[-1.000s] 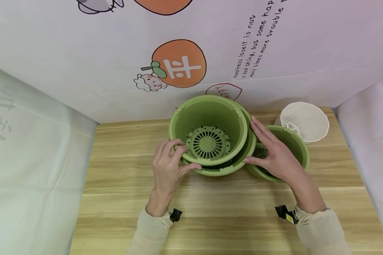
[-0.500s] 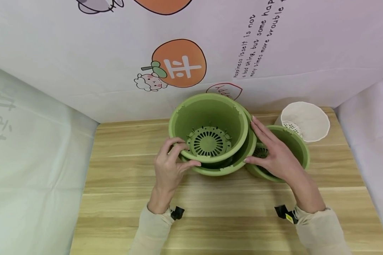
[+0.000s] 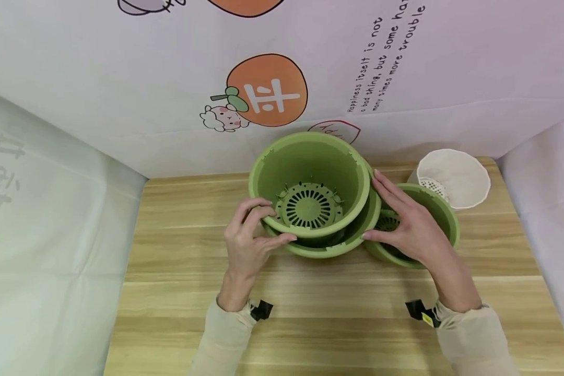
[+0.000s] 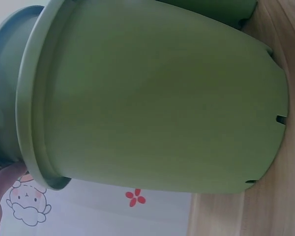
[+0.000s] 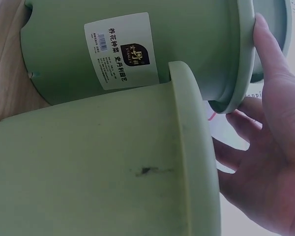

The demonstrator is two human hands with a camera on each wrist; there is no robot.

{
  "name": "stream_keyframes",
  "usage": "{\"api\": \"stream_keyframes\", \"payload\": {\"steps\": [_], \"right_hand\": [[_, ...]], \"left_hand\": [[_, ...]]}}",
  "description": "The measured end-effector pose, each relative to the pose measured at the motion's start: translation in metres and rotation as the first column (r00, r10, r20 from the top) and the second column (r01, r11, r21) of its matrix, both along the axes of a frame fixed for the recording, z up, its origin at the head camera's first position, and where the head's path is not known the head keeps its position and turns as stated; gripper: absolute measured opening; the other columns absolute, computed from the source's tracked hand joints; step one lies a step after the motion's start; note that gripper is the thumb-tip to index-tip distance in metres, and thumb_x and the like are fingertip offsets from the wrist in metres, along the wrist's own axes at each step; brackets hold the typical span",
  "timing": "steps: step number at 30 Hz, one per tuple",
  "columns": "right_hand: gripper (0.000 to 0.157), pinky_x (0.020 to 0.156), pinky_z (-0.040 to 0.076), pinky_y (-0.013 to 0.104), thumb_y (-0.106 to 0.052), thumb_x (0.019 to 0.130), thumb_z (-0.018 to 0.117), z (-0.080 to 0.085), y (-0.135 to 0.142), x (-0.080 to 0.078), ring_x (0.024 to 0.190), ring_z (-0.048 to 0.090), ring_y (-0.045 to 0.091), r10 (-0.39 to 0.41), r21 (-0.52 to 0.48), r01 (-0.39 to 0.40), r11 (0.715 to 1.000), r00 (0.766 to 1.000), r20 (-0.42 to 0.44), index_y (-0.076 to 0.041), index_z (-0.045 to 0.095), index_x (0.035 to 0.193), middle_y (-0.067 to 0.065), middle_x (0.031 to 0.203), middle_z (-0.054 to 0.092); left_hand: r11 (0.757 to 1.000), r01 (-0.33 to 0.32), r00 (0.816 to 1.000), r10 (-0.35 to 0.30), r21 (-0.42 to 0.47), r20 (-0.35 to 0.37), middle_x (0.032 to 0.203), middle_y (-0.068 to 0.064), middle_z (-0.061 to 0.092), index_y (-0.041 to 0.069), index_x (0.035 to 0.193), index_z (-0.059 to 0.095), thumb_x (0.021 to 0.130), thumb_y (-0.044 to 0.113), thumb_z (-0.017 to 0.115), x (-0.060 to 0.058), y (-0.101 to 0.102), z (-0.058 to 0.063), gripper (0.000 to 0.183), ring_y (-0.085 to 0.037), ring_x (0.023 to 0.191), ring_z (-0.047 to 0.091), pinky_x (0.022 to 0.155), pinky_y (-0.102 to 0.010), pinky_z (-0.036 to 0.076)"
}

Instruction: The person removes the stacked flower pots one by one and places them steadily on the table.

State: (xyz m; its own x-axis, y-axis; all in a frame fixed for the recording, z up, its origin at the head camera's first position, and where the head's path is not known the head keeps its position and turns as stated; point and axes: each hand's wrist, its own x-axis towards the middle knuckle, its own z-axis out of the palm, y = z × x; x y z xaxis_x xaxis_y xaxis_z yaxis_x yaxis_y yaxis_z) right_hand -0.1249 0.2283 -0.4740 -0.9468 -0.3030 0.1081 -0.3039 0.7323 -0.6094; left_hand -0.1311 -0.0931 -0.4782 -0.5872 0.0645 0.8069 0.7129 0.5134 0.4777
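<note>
Two green flowerpots are nested. The inner flowerpot (image 3: 317, 162) is tilted and sits raised in the outer flowerpot (image 3: 326, 253), with a dark gap between their near rims. My left hand (image 3: 245, 237) pinches the inner pot's left rim, fingertips inside and thumb under the near edge. In the left wrist view, the outer pot (image 4: 157, 103) covers most of the frame and the inner pot (image 4: 7, 93) sticks out of its mouth. My right hand (image 3: 415, 230) holds the outer pot's right rim, thumb and fingers spread along it; the right wrist view shows the hand (image 5: 280, 137) there.
A third green flowerpot (image 3: 434, 206) stands on the wooden table (image 3: 348, 318), close beside the nested pair under my right hand. Behind it is a white pot (image 3: 456, 177) with a perforated base. A printed cloth (image 3: 169, 94) hangs at the back. The outer pot carries a white label (image 5: 123, 51).
The inner pot has risen slightly and tilted further, its far rim shifting up and the gap at the near side widening. The left hand moves with it; the right hand keeps its place.
</note>
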Motion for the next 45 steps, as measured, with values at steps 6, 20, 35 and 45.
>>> {"api": "stream_keyframes", "payload": {"steps": [6, 20, 35, 45], "right_hand": [[0.115, 0.099, 0.043, 0.058, -0.031, 0.066, 0.093, -0.001, 0.0, 0.0, 0.139, 0.038, 0.038, -0.01, -0.011, 0.009, 1.0, 1.0, -0.009, -0.03, 0.024, 0.158, -0.012, 0.164, 0.02], [0.116, 0.095, 0.048, 0.053, -0.03, 0.061, 0.095, -0.009, -0.01, -0.001, 0.13, 0.05, 0.036, -0.02, -0.058, 0.015, 0.998, 0.996, -0.086, -0.028, 0.03, 0.157, -0.01, 0.162, 0.027], [0.114, 0.09, 0.05, 0.049, -0.031, 0.059, 0.095, -0.009, -0.013, 0.004, 0.122, 0.057, 0.037, -0.056, -0.049, 0.051, 0.998, 0.991, -0.121, -0.022, 0.035, 0.155, -0.007, 0.161, 0.03], [0.115, 0.086, 0.051, 0.048, -0.031, 0.06, 0.095, -0.01, -0.012, 0.003, 0.122, 0.057, 0.038, -0.054, -0.048, 0.049, 0.998, 0.992, -0.115, -0.026, 0.032, 0.156, -0.007, 0.162, 0.028]], "left_hand": [[0.999, -0.007, 0.999, 0.008, 0.038, -0.031, 0.094, -0.016, 0.068, 0.0, 0.08, 0.066, 0.079, 0.067, 0.065, -0.001, 0.001, 0.006, 0.067, -0.029, 0.083, 0.068, 0.079, -0.032, 0.059], [0.991, -0.031, 0.989, 0.049, 0.131, -0.138, 0.09, -0.018, 0.068, -0.001, 0.076, 0.066, 0.076, 0.066, 0.07, -0.005, -0.004, 0.018, 0.068, -0.03, 0.077, 0.066, 0.074, -0.033, 0.058], [0.977, -0.053, 0.976, 0.094, 0.205, -0.196, 0.085, -0.02, 0.067, -0.002, 0.073, 0.067, 0.074, 0.069, 0.07, -0.008, -0.004, 0.024, 0.07, -0.033, 0.073, 0.065, 0.077, -0.032, 0.058], [0.97, -0.036, 0.972, 0.089, 0.239, -0.216, 0.082, -0.019, 0.066, -0.001, 0.074, 0.067, 0.071, 0.068, 0.073, -0.008, -0.005, 0.035, 0.069, -0.033, 0.073, 0.065, 0.082, -0.04, 0.059]]}}
